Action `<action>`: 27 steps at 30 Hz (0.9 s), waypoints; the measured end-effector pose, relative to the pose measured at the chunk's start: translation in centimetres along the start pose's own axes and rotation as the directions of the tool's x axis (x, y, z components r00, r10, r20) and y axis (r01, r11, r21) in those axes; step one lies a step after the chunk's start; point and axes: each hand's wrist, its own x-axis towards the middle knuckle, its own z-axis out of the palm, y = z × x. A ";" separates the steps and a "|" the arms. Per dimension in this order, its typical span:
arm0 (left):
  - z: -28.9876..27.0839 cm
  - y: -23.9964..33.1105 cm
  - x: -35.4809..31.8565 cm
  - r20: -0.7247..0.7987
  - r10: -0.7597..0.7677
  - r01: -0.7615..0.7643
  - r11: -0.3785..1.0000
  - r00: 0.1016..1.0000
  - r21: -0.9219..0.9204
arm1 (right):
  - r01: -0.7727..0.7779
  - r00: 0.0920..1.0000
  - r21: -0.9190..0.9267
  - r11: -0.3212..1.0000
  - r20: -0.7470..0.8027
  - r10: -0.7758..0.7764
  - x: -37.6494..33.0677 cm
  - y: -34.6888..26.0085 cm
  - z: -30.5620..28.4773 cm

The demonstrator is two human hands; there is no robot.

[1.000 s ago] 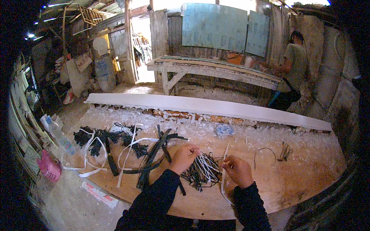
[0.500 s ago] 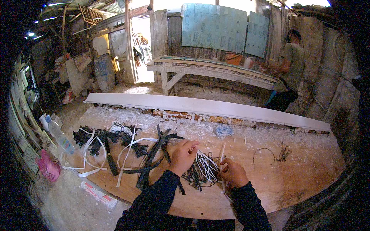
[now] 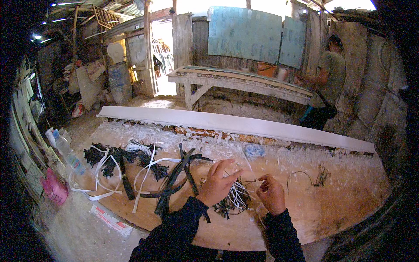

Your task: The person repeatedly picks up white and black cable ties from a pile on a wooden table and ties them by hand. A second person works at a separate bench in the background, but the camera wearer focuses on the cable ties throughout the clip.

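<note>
My left hand (image 3: pixel 219 182) is open, fingers stretched out above a bundle of white and black cords (image 3: pixel 235 197) on the wooden tabletop (image 3: pixel 301 214). Just right of the bundle, my right hand (image 3: pixel 271 195) is raised with its fingers curled in; what they hold, if anything, is hidden. A thin pale strip (image 3: pixel 248 162) stands up between the two hands, and a pale length also shows beside the right wrist. Left of my left hand lie flat black strips (image 3: pixel 171 187), a dark-handled tool (image 3: pixel 127 187), white ribbons (image 3: pixel 101 174) and bunches of black cord (image 3: pixel 153 163).
A long white board (image 3: pixel 235 124) edges the table's far side, with pale debris along it. A blue-white lump (image 3: pixel 254 151) and dark cord scraps (image 3: pixel 321 175) lie toward the right. A plastic bottle (image 3: pixel 70 153) and pink bag (image 3: pixel 54 185) are at left. Another person (image 3: pixel 328 78) stands by a far bench (image 3: pixel 244 81).
My left hand has moved slightly right over the bundle, and its fingers have spread. My right hand has lifted off the bundle to the right. The pale strip leans further left.
</note>
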 end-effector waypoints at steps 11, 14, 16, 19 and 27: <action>-0.3 -0.1 -0.3 -0.062 -0.029 0.040 0.982 0.998 0.183 | -0.045 0.981 0.607 0.793 0.179 -0.081 -0.7 -0.9 1.7; -0.9 -2.0 -0.1 -0.111 -0.058 0.086 0.958 0.992 0.273 | -0.166 0.971 0.617 0.769 0.238 0.019 -0.5 -0.9 1.2; -1.4 -3.2 0.0 -0.175 -0.140 0.172 0.968 0.974 0.183 | -0.219 0.964 0.637 0.739 0.259 0.062 -0.4 -1.0 0.8; -2.1 -4.3 0.1 -0.224 -0.260 0.277 0.960 0.939 0.047 | -0.238 0.964 0.657 0.715 0.249 0.092 -0.3 -1.2 0.3; -2.5 -4.8 0.2 -0.295 -0.317 0.297 0.948 0.901 -0.112 | -0.304 0.952 0.669 0.678 0.236 0.195 0.0 -0.2 0.0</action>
